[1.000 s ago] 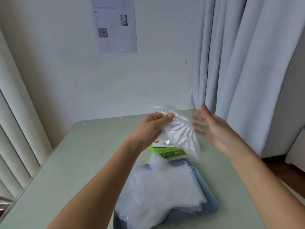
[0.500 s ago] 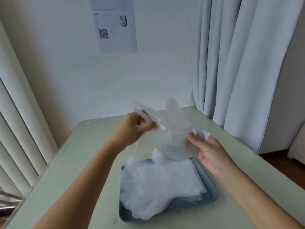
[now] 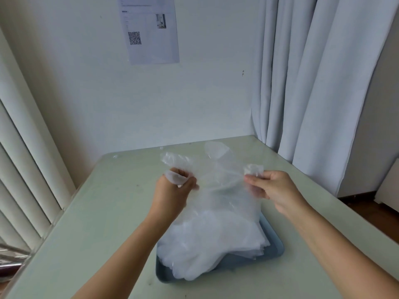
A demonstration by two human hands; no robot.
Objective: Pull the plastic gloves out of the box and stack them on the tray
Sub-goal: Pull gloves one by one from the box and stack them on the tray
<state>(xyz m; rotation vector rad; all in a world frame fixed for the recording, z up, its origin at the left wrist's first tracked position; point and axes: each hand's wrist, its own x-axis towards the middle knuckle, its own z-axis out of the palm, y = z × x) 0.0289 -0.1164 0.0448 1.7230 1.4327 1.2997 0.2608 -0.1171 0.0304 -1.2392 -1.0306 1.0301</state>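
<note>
A clear plastic glove (image 3: 218,178) hangs spread out between my two hands above the tray. My left hand (image 3: 174,190) grips its left edge in a fist, and my right hand (image 3: 269,186) pinches its right edge. Below it a blue-grey tray (image 3: 274,249) lies on the table and carries a loose pile of several clear gloves (image 3: 207,242). The glove box is hidden behind the held glove and the pile.
The pale green table (image 3: 108,212) stands in a corner against a white wall. Vertical blinds (image 3: 19,169) run along its left edge and grey curtains (image 3: 319,83) hang at the back right. A printed sheet (image 3: 151,29) is stuck on the wall.
My right hand took hold of the glove's right edge. Both hands pulled the glove out flat and lowered it over the pile; the green box is covered now.
</note>
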